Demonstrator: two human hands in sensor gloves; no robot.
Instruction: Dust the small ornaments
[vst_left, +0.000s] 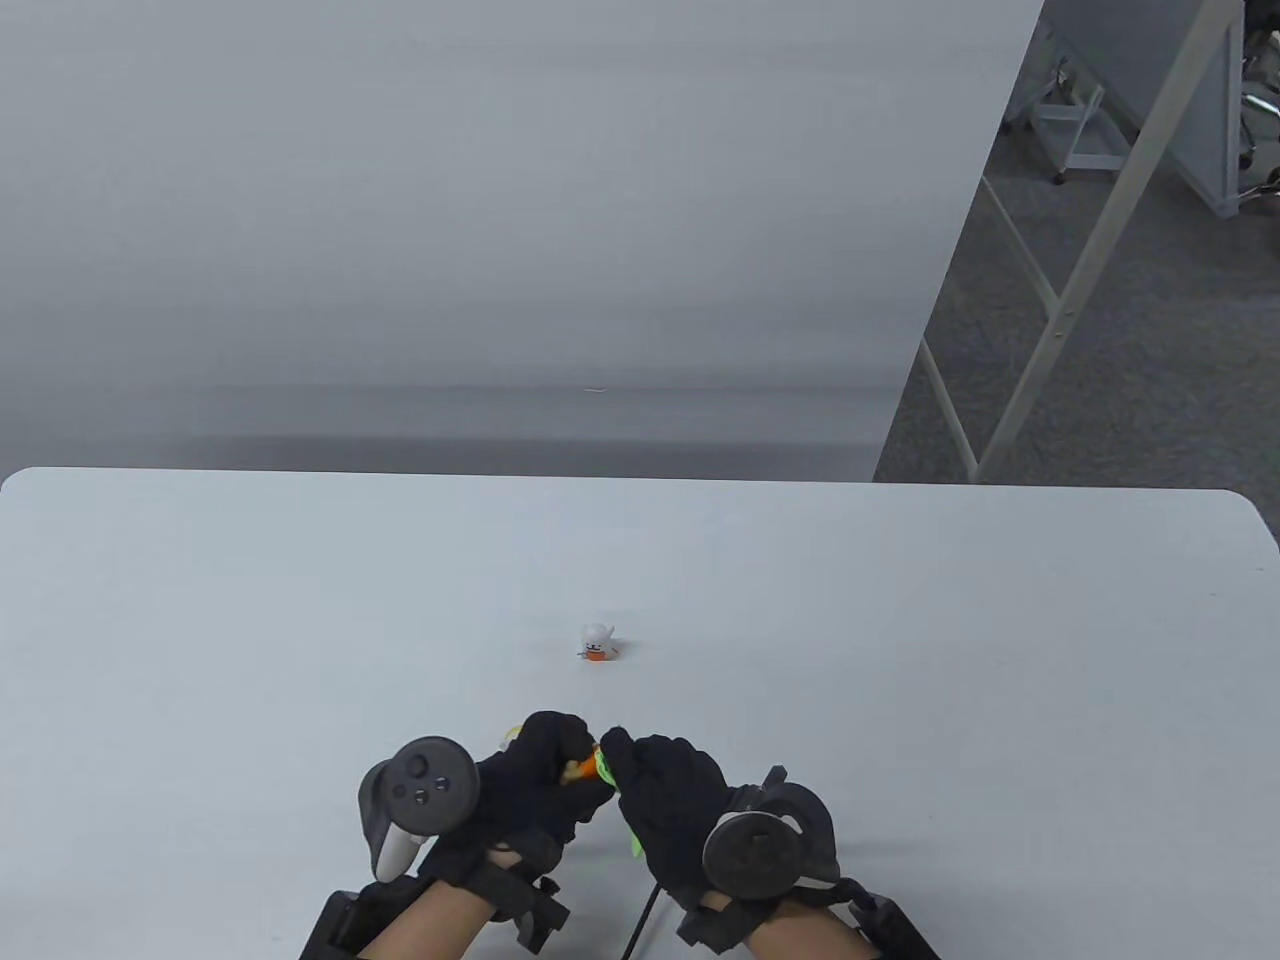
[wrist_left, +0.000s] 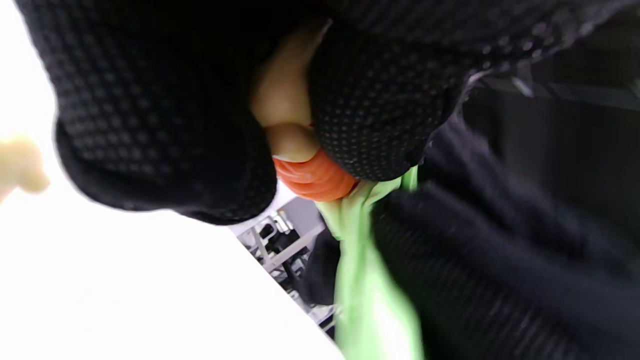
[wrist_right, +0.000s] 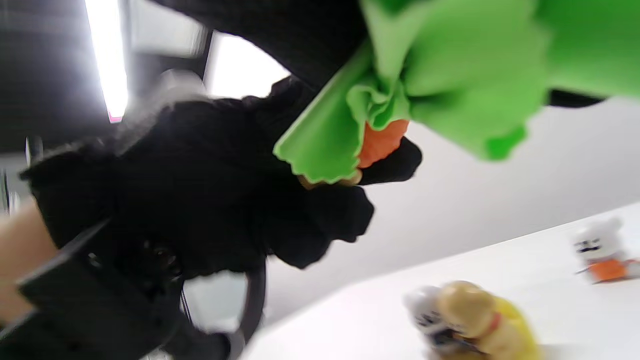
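Both hands meet low over the tabletop (vst_left: 300, 600).

The left hand (vst_left: 530, 785) pinches an orange ornament (vst_left: 583, 768); the right hand (vst_left: 665, 800) grips a green cloth (vst_left: 628, 835) against it. A white ornament (vst_left: 596, 642) stands at 12 o'clock, apart.

On the pale grey tabletop (vst_left: 300, 620), only a small white-and-orange figurine (vst_left: 597, 643) stands beyond the hands; a yellow-and-tan figurine (wrist_right: 480, 320) sits near them.
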